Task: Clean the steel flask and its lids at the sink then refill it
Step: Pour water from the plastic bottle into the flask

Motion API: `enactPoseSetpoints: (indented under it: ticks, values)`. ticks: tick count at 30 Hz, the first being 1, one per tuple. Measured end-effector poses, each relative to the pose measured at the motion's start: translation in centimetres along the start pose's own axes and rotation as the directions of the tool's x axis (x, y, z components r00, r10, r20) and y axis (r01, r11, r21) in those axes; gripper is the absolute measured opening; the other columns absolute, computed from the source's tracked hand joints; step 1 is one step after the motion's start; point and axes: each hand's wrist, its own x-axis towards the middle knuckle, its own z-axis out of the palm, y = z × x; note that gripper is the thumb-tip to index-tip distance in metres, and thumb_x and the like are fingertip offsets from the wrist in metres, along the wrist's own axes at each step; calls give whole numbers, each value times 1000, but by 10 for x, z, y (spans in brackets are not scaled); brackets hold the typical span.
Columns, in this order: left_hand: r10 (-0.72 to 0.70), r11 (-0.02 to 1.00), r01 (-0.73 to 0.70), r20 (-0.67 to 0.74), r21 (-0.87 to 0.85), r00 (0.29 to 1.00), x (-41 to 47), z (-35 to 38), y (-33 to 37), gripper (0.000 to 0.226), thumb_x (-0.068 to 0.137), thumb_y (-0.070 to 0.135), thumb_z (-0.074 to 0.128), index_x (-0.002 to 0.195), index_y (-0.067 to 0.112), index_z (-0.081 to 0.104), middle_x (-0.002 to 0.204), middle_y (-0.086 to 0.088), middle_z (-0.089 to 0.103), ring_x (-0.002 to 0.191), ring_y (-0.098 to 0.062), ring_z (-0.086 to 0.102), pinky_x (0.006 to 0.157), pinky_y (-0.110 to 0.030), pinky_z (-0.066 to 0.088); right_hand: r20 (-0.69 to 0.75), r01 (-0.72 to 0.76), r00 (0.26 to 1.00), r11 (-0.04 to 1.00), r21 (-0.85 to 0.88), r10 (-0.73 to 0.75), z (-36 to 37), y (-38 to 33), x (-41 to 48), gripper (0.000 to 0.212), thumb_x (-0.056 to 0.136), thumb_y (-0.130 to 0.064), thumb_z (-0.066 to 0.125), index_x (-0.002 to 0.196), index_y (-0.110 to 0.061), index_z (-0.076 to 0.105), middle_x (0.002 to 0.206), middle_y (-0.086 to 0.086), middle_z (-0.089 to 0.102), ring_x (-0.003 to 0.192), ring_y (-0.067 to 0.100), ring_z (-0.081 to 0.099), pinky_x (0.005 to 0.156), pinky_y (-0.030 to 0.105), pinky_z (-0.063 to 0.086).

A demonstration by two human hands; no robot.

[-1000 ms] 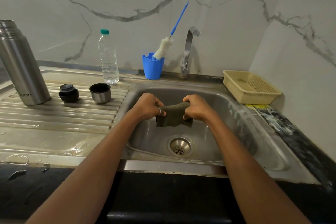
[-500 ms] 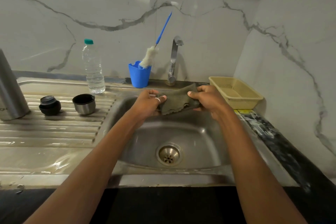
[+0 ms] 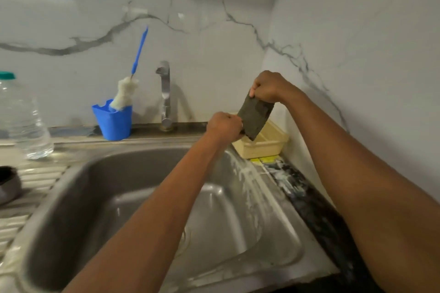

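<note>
Both hands hold a dark cloth (image 3: 254, 116) taut above the yellow basket (image 3: 266, 148): the right hand (image 3: 269, 86) pinches its top edge, and the left hand (image 3: 223, 126) clenches its lower end. The flask is out of view; one lid (image 3: 8, 184) sits at the frame's left edge. Washing looks finished; next, the cloth probably needs releasing into the basket.

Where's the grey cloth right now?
In the head view the grey cloth is right of the tap, stretched between the left hand and right hand, in front of the yellow basket.
</note>
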Motion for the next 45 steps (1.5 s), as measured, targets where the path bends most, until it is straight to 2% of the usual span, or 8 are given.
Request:
enactPoseSetpoints:
  ticks: [4,9,16,23,29,34,39,45]
  values:
    - [-67,995,67,3,-73,998,17,29,-15,8,95,5,60,92,2,68,90,-14,68,84,-26,69,91,-47,61,18,78,997,991,-105,-76,8,10,34,19,93,-5,57,100,-3,75,110,14,72,103,31,66,93,45,56]
    - [47,976,-25,-93,217,995,14,28,-30,24,90,34,65,72,19,69,70,-5,76,81,-30,75,83,-46,62,62,170,985,972,-159,-163,51,25,45,27,92,5,55,102,-12,74,126,11,65,110,28,63,83,31,48]
    - [93,971,-58,-143,233,985,0,10,-24,21,93,13,59,76,24,66,72,-2,70,60,-21,70,78,-43,64,-29,188,982,982,16,-187,57,16,28,34,90,8,52,111,-6,74,124,10,69,116,24,63,87,24,46]
    - [90,949,-64,-72,310,993,-49,-25,5,22,96,19,62,75,17,69,80,-8,74,79,-26,75,81,-44,63,-95,198,978,974,113,-187,48,-22,-18,26,89,1,60,110,-7,73,114,5,71,108,21,65,85,25,47]
    - [113,924,-38,-177,380,978,-104,-96,19,20,91,23,61,77,13,73,77,-4,76,76,-26,75,79,-44,63,-125,194,978,949,249,-167,58,-79,-75,18,89,-6,60,98,-3,75,100,8,75,97,25,68,90,42,55]
    - [149,908,-4,-313,419,938,-126,-174,20,31,70,32,51,74,9,72,73,-9,75,77,-32,74,77,-47,63,-56,234,972,921,311,-228,79,-146,-107,17,90,-17,63,88,-12,79,89,2,75,85,16,64,73,28,44]
    - [168,879,78,-458,470,873,-130,-264,22,30,65,35,47,65,13,68,73,-13,74,78,-33,75,76,-44,63,16,281,950,876,392,-312,119,-231,-112,23,89,-20,60,79,-1,68,78,18,68,68,16,52,64,34,44]
    - [301,788,170,-611,592,733,-123,-345,35,25,93,25,58,111,23,75,113,-3,72,107,-31,64,83,-31,47,96,299,916,822,484,-389,171,-316,-91,27,93,-27,63,97,-1,69,95,15,73,90,30,65,82,40,50]
